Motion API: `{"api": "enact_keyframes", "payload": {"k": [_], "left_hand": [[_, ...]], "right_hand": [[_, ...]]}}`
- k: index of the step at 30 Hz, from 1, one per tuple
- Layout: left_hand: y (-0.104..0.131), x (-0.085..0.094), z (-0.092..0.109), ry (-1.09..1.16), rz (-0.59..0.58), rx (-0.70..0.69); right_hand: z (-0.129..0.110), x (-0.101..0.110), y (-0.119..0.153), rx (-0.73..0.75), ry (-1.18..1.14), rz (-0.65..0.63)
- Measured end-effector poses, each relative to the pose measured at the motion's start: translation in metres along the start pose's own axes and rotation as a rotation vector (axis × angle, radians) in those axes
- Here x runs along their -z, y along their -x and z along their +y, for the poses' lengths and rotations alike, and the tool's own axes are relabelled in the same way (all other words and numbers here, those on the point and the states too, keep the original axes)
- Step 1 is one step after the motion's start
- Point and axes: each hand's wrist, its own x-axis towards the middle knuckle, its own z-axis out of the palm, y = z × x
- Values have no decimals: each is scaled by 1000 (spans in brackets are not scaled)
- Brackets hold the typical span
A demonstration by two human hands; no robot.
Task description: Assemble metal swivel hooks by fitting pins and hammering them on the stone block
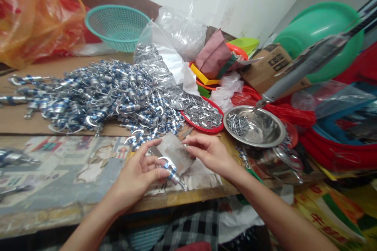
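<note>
My left hand [141, 168] is closed around a silver-and-blue metal fitting [174, 174] with a crescent-shaped lever, its thin tip pointing toward the lower right. Under and between my hands lies a flat grey metal block [173, 151]. My right hand [207, 151] is pinched over the block's right side; a tiny shiny bit shows at the fingertips, too small to name. Beyond the block spreads a large pile of similar metal fittings [103, 92]. A red tray [219, 128] of small metal pieces sits past my right hand, beside a steel bowl [271, 129] with metal pins.
A grey rod-like tool [306, 62] slants down over the bowl from the upper right. Behind the pile are a teal basket [118, 23] and clear plastic bags [182, 31]. A cardboard box [266, 68] and a green basin [326, 39] stand at right. The table's front edge [159, 202] runs below my hands.
</note>
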Motion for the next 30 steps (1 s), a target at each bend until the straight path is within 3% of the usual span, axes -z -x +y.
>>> {"api": "enact_keyframes", "payload": {"k": [4, 9, 12, 17, 19, 22, 24, 27, 30], "left_hand": [[0, -1, 0, -5, 7, -8], [1, -3, 1, -4, 5, -21], [1, -3, 2, -15, -6, -23], [1, -2, 1, -27, -10, -34], [1, -1, 1, -27, -5, -33], [1, -1, 0, -34, 15, -21], [1, 0, 0, -38, 20, -12], [0, 0, 0, -29, 16, -17], [-1, 0, -1, -31, 24, -24]], "right_hand": [[-16, -7, 11, -7, 23, -117], [-22, -9, 3, 187, 303, -273], [-24, -16, -3, 278, 375, -264], [-23, -29, -3, 295, 322, -168], [-20, -29, 0, 275, 234, -82], [-8, -18, 9, 178, 107, 167], [7, -5, 17, 71, 194, 274], [33, 11, 32, -100, 463, 128], [50, 16, 42, -214, 530, -5]]}}
